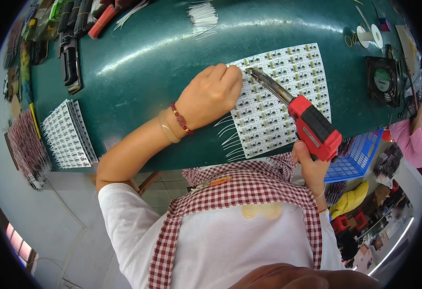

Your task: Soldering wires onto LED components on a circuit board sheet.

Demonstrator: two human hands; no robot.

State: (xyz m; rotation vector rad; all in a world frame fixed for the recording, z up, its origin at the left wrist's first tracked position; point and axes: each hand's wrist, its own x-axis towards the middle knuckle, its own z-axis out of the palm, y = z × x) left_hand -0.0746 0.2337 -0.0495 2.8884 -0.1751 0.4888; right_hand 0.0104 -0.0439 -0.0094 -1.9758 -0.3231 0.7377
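Note:
A large white circuit board panel (278, 111) lies on the green table, covered in rows of small components. My right hand (311, 166) grips a red and black soldering gun (314, 127) from below. The gun's dark metal tip rests at or just above the panel's upper left part. Beside that tip, my left hand (213, 91) is closed at the panel's left edge, its fingertips pinched together and turned away. Whatever they hold is hidden. Below my left hand, several short white wires (230, 139) stick out from the panel's left edge.
A bundle of loose white wires (202, 19) lies at the table's far side. Stacked panels (69, 135) sit at the left. To the right are a black fan (383, 81) and a white spool (370, 36). A blue basket (353, 161) stands below the table's edge, near another person's pink sleeve (408, 142).

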